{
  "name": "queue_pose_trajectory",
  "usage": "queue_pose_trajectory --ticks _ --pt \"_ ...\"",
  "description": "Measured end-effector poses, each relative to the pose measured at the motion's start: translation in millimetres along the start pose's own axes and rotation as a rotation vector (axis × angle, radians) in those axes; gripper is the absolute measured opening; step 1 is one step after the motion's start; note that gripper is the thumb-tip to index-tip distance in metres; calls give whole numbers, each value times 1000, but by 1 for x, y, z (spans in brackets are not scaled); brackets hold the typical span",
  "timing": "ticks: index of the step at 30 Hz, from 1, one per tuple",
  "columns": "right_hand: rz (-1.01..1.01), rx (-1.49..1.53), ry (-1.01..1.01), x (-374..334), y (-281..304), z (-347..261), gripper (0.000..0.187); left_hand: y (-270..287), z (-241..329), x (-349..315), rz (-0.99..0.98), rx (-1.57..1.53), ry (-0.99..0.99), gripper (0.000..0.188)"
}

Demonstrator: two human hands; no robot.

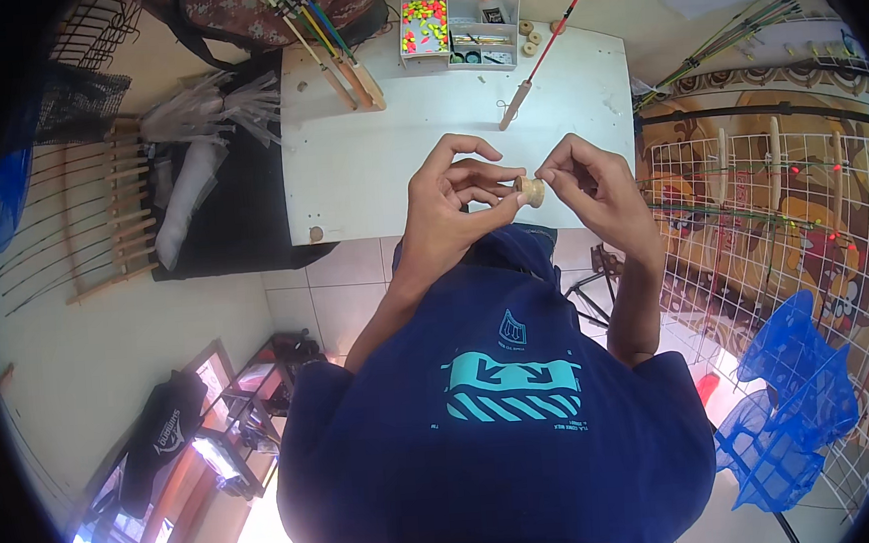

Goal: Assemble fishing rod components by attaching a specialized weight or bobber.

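Over the near edge of the white table (378, 165), my left hand (438, 200) grips a small light-brown wooden spool (532, 192) between thumb and fingers. The thumb presses on its near side. My right hand (599, 190) is at the spool's right side, thumb and index finger pinched together by its rim. Whatever lies in that pinch is too fine to make out. Beyond the hands, a short fishing rod (517, 103) with a wooden handle and a red shaft rests on the table.
A grey divided tray (487, 66) at the back holds small red and yellow pieces and a bottle. More wooden spools (530, 47) lie beside it. Several rods with wooden handles (358, 85) rest at the back left. A white wire rack (710, 225) and blue nets (786, 409) are on the right.
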State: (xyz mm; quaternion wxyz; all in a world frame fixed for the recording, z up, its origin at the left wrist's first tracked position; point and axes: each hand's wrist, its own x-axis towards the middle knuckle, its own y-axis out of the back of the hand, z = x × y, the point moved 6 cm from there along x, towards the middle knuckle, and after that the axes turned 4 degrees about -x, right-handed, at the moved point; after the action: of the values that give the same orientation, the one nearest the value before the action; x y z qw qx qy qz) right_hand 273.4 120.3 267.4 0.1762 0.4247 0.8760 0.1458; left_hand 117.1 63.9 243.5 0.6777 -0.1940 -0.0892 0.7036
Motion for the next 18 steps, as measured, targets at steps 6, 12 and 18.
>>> queue_pose_trajectory --ticks 6,12,18 --pt "107 -23 44 -9 -3 -12 8 3 0 -1 62 86 -107 38" --pt "195 -88 10 -17 -6 -16 7 3 1 0 93 91 -179 38" --pt "234 -53 38 -23 -14 -16 6 2 1 -2 75 119 -164 40"
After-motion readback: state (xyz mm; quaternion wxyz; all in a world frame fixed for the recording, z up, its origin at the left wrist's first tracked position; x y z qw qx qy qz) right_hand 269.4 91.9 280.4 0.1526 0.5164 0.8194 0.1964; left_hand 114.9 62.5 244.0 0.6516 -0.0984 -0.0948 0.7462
